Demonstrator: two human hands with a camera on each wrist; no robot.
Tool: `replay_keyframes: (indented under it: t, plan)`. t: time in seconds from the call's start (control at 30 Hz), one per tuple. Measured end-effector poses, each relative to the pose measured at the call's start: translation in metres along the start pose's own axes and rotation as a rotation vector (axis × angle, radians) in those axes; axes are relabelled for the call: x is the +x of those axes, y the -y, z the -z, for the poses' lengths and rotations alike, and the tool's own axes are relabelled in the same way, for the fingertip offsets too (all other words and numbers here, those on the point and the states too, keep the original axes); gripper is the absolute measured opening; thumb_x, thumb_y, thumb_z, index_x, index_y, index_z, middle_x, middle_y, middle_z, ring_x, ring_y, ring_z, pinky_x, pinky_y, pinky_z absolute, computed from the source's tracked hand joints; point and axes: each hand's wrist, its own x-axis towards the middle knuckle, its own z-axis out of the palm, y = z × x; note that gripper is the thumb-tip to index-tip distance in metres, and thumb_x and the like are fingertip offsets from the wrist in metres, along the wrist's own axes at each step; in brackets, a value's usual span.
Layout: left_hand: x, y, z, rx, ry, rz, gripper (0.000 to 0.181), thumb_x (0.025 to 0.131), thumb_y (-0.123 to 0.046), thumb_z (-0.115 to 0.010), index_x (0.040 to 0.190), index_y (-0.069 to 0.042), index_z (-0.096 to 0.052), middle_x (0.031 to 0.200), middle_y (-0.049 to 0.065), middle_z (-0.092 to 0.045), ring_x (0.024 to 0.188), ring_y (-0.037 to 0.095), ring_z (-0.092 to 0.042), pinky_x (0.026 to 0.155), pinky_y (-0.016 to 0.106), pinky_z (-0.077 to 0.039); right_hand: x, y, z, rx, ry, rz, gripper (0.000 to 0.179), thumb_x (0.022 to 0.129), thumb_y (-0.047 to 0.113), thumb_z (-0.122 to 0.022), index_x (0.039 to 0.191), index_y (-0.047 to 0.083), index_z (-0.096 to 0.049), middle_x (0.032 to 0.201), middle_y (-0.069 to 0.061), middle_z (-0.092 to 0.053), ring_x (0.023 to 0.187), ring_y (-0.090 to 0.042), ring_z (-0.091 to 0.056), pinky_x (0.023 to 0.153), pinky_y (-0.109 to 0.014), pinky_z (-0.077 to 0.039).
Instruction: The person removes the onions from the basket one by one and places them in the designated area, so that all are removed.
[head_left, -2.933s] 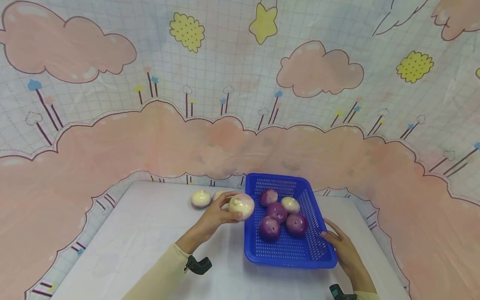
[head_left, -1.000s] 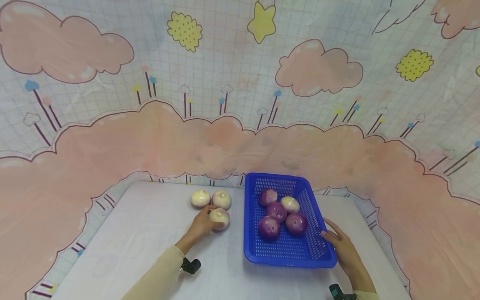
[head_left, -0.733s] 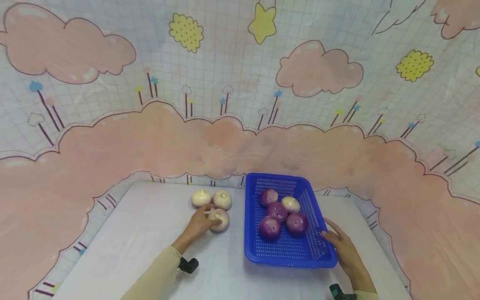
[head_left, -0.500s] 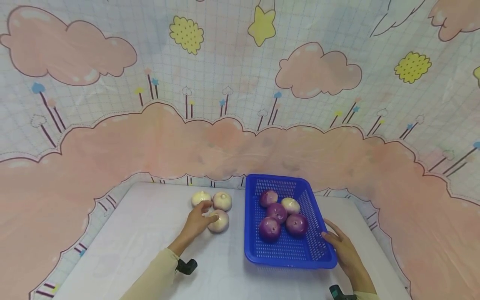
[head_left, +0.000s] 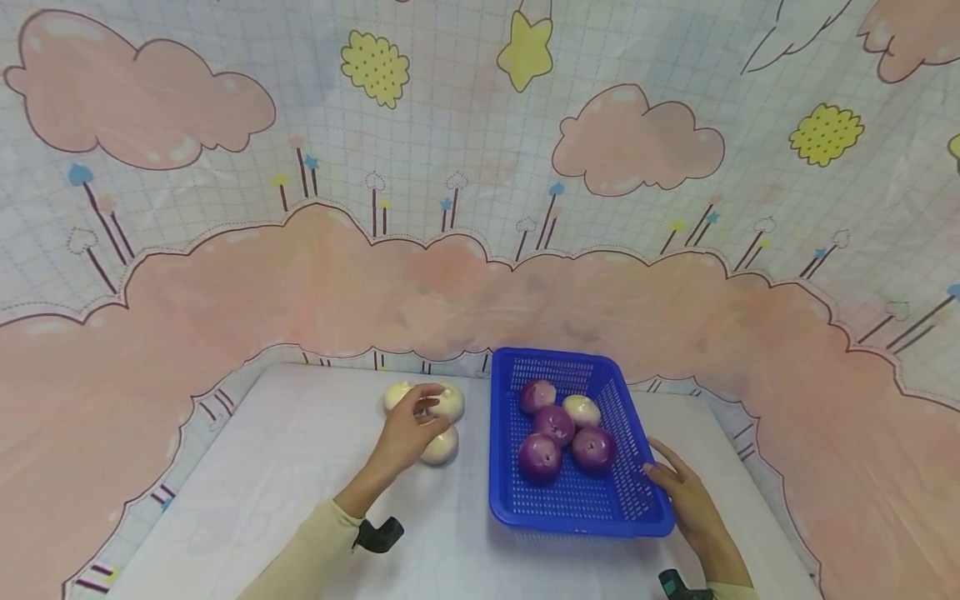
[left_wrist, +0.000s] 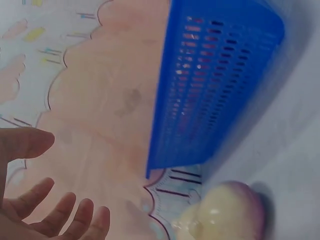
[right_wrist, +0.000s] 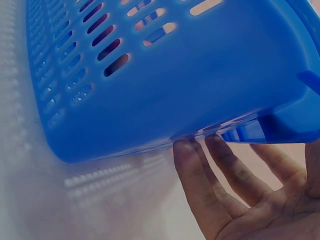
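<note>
My left hand (head_left: 405,429) hovers over three pale onions on the table, its fingers apart and loosely bent, holding nothing. It partly hides the far-left onion (head_left: 396,393), the far-right onion (head_left: 450,404) and the nearer onion (head_left: 441,447). In the left wrist view, the spread fingers (left_wrist: 65,215) show no object between them, with a pale, purple-edged onion (left_wrist: 230,212) off to the right. My right hand (head_left: 693,508) holds the blue plastic basket (head_left: 581,527) at its right side, thumb at the rim and fingertips (right_wrist: 185,150) against the outer wall.
Inside the basket lie several purple onions, among them a front one (head_left: 540,457), and a whitish onion (head_left: 581,411). The white table (head_left: 247,500) ends at a patterned cloth backdrop (head_left: 420,292) behind.
My left hand carried an onion from beside the basket to the left, set it down in front of two others and let go, then rose slightly. My right hand stays at the basket.
</note>
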Motion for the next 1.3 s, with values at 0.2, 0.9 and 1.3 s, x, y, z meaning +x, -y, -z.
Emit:
replay_keyframes:
  t: [0.2,0.9,1.3]
  plan:
    - [-0.005,-0.018,-0.011,-0.017,0.031,-0.055,0.047,0.086,-0.011,-0.072,0.13,-0.009,-0.057,0.133,0.013,-0.059,0.124,0.033,-0.056,0.1,0.049,-0.051,0.0,0.0,0.0,0.002,-0.004,-0.006,0.067,0.098,0.038,-0.057,0.156,0.027,-0.025,0.154,-0.023,-0.037,0.129,-0.033,-0.054,0.102,-0.046,-0.052]
    - [0.017,-0.04,-0.059,0.028,0.251,-0.106,0.05,0.087,-0.018,-0.072,0.132,-0.009,-0.054,0.137,0.012,-0.058,0.126,0.034,-0.056,0.095,0.043,-0.056,0.001,0.0,0.0,0.003,-0.009,-0.003,0.067,0.098,0.037,-0.058,0.156,0.026,-0.026,0.154,-0.024,-0.038,0.126,-0.032,-0.056,0.099,-0.046,-0.053]
    - [0.041,-0.03,-0.088,0.231,0.42,-0.159,0.054,0.086,-0.021,-0.074,0.135,-0.012,-0.053,0.135,0.012,-0.061,0.125,0.029,-0.059,0.099,0.042,-0.054,0.003,-0.003,0.001,-0.002,-0.01,0.006,0.068,0.097,0.036,-0.059,0.156,0.026,-0.026,0.153,-0.024,-0.039,0.132,-0.038,-0.051,0.103,-0.051,-0.05]
